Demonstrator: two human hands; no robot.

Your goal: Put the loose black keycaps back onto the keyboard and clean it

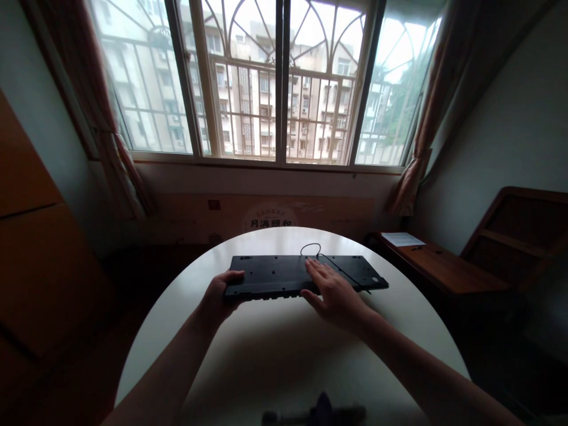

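Observation:
A black keyboard [266, 276] is held over the round white table, turned so that its underside with small screws faces up. Its keys show only as a bumpy row along the near edge. My left hand [220, 293] grips the left end, the thumb on top and the other fingers beneath, hidden. Across the right half of the underside lies my right hand [331, 290], flat, its fingers stretched out and the thumb apart near the front edge. A thin black cable [310, 246] loops out past the far edge.
The white table [248, 367] fills the middle. At its near edge sits a dark, blurred object [315, 416] I cannot make out. To the right stands a brown wooden desk [461, 278] with a white paper [403, 239]. Behind are a printed box panel [195, 222] and a barred window.

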